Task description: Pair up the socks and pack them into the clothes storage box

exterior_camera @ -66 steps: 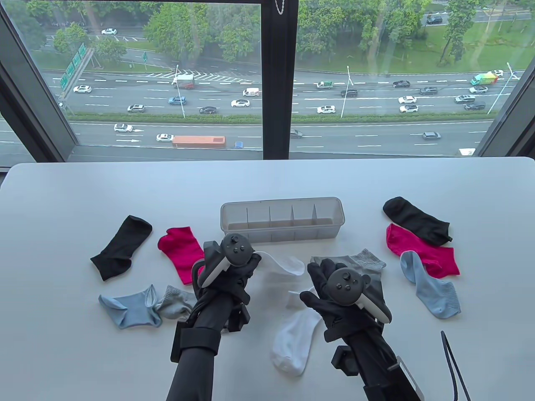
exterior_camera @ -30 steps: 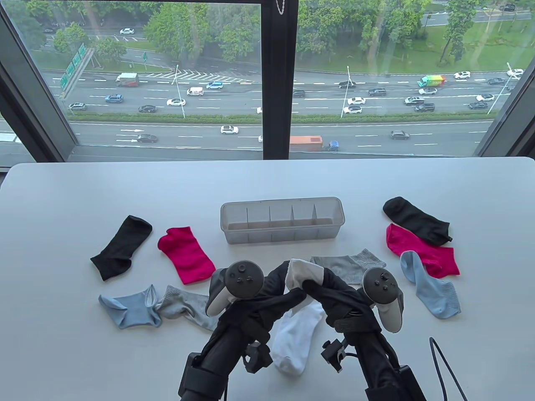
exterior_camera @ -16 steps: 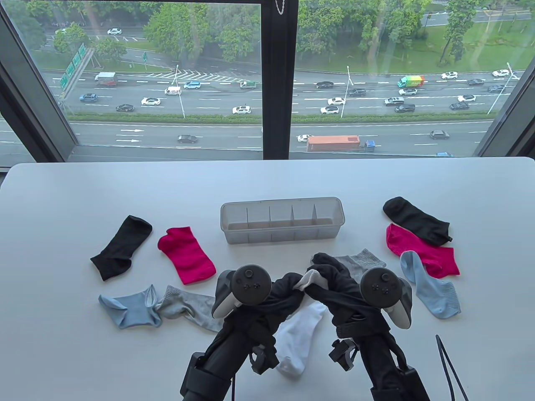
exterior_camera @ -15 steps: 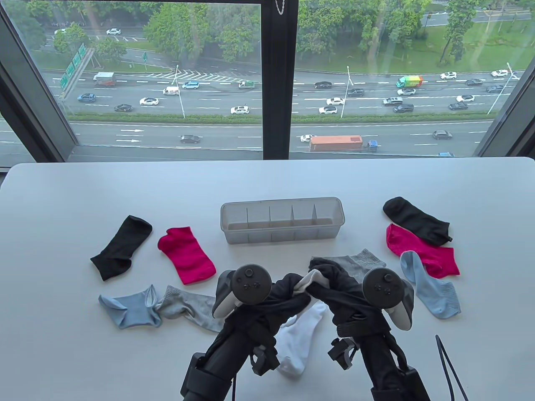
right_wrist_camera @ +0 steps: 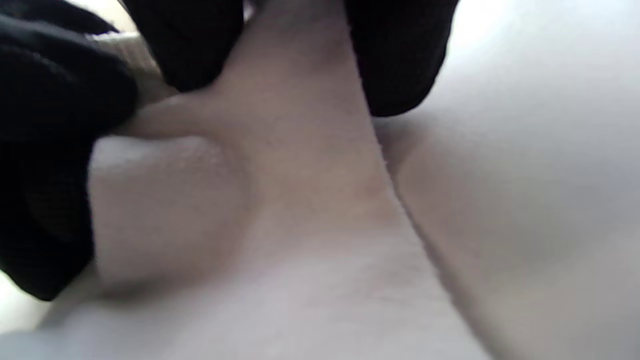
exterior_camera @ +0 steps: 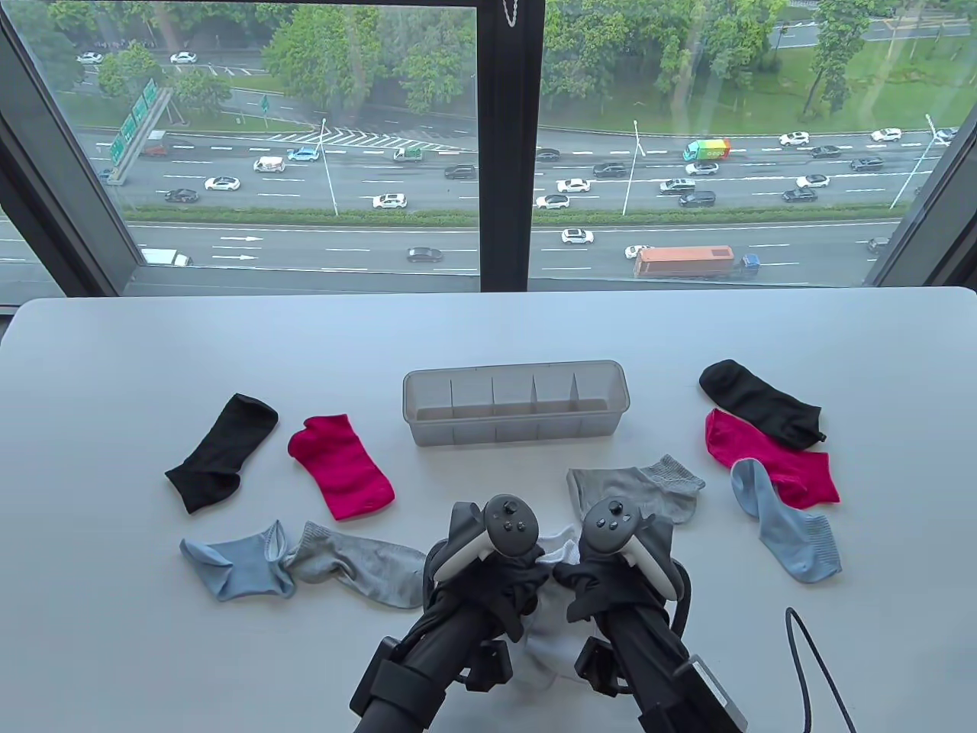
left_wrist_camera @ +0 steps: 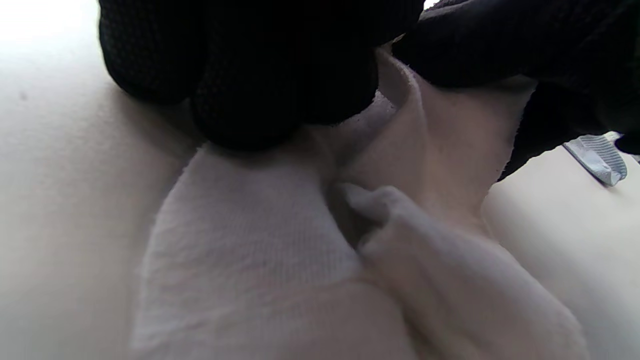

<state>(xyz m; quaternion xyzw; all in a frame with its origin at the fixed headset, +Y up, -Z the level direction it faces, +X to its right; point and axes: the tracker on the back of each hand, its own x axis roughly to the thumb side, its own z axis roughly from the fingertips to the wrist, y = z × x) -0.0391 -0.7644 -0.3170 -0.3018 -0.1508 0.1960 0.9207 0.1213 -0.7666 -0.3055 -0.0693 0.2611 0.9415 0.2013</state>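
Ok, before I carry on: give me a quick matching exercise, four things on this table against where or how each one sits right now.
Things:
1. white socks
2. storage box
3. left-side pink sock
4. right-side black sock

States:
A. lies alone, between a black sock and the box
B. gripped by both hands
C. overlaps a pink sock
D. compartments empty

Pairs: 1-B, 2-D, 3-A, 4-C

No legible text; green road signs (exterior_camera: 139, 114) outside window too small to read.
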